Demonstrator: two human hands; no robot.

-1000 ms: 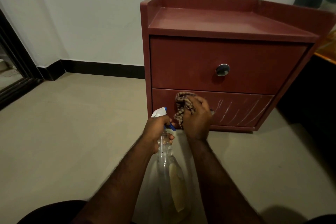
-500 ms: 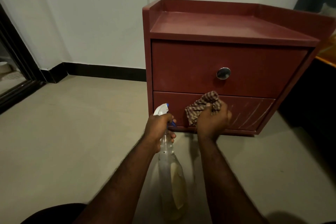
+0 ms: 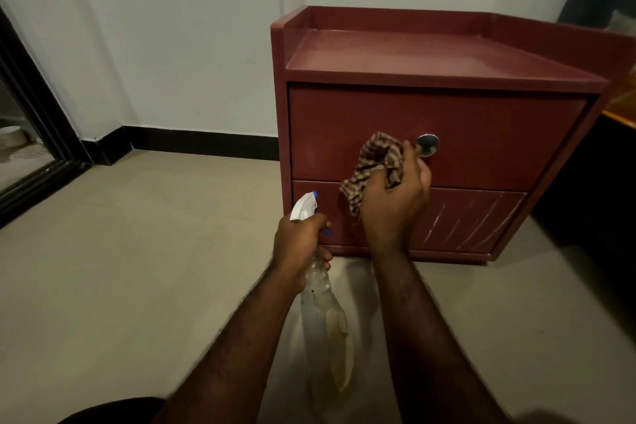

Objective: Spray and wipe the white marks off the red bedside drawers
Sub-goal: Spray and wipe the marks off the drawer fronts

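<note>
Bunching striped cloth [image 3: 373, 162] inside curled fingers [image 3: 411, 155] of right hand [image 3: 395, 206], just left of knob [image 3: 428, 144]; gripping spray bottle [image 3: 323, 306] in left hand [image 3: 298, 244].

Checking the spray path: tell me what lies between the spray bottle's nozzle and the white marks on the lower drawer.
In the head view, the right hand, holding the striped cloth, lies between the nozzle and the white marks.

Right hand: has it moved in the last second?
Yes. The right hand and cloth rose from the lower drawer front onto the upper drawer, beside its knob.
</note>
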